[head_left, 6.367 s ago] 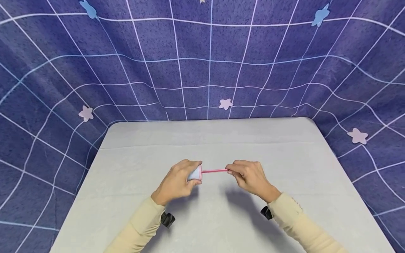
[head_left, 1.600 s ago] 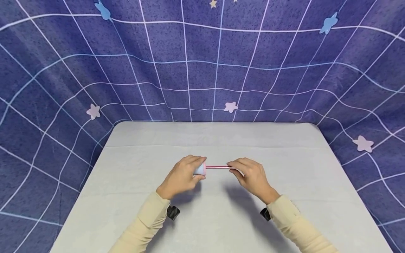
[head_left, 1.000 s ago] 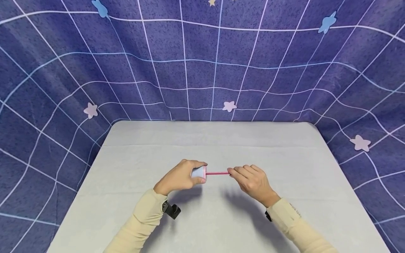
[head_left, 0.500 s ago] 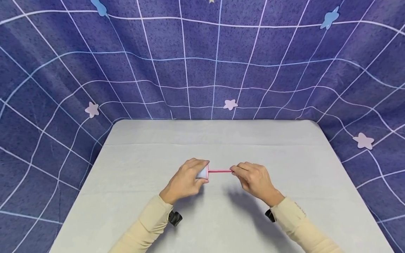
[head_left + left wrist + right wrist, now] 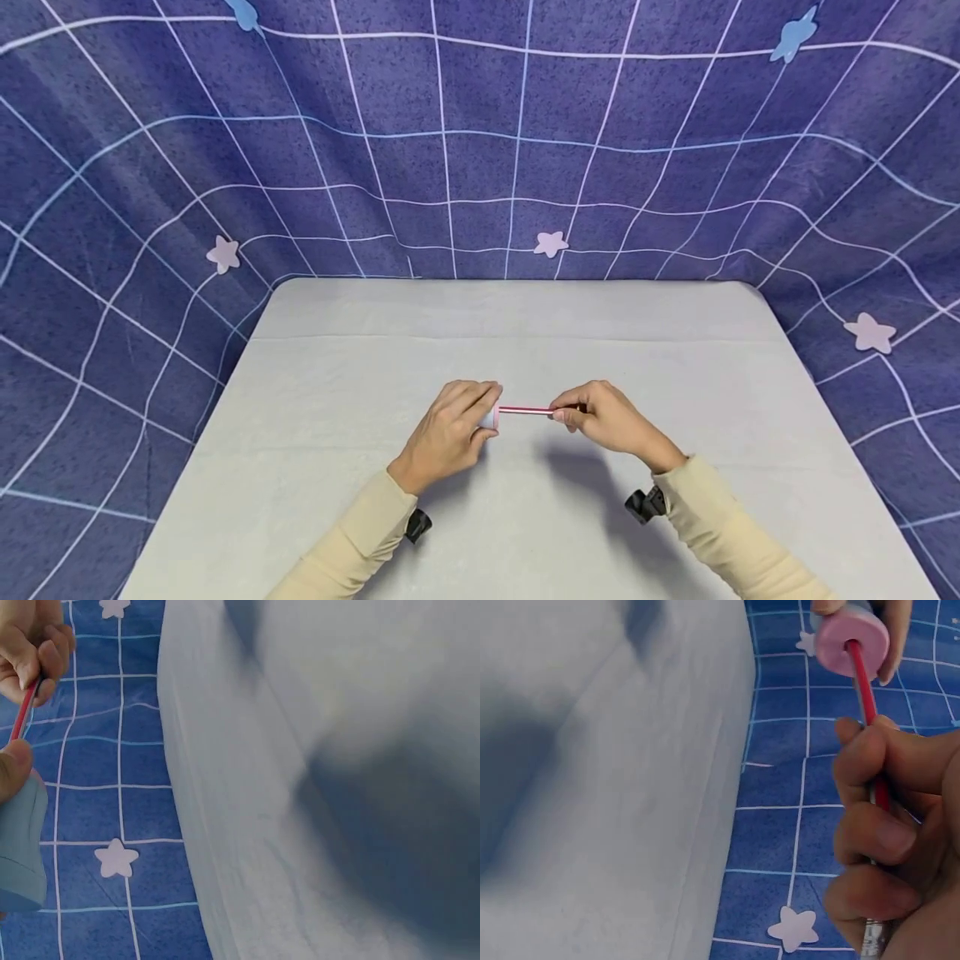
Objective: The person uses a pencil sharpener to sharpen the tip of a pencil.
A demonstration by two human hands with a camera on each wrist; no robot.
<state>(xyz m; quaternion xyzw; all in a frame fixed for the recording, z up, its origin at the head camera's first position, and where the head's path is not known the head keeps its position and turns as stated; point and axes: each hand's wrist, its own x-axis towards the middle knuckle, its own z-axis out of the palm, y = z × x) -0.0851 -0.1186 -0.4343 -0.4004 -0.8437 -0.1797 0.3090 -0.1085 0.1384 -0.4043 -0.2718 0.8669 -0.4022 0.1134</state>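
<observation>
Over the middle of the table, my left hand point(image 5: 444, 433) grips a light blue pencil sharpener point(image 5: 21, 844) with a pink end face. A red pencil point(image 5: 525, 410) with a pale stripe runs into the hole in that face, as the right wrist view shows; its tip is hidden inside. My right hand point(image 5: 613, 423) pinches the pencil between thumb and fingers, and the other fingers curl round its shaft. The pencil's silvery back end point(image 5: 873, 937) sticks out below those fingers. Sharpener and pencil lie in one roughly level line between the hands.
A pale cloth covers the table point(image 5: 480, 317), and both hands cast shadows on it. Behind and at the sides hangs a blue curtain point(image 5: 420, 167) with a grid of lines and star shapes. Small black devices sit at the left wrist point(image 5: 417, 525) and right wrist point(image 5: 647, 504).
My right hand has rolled over, its thumb now showing toward me, and the pencil has turned, showing its pale stripe. The pencil stays in the sharpener; both hands sit slightly further right in view.
</observation>
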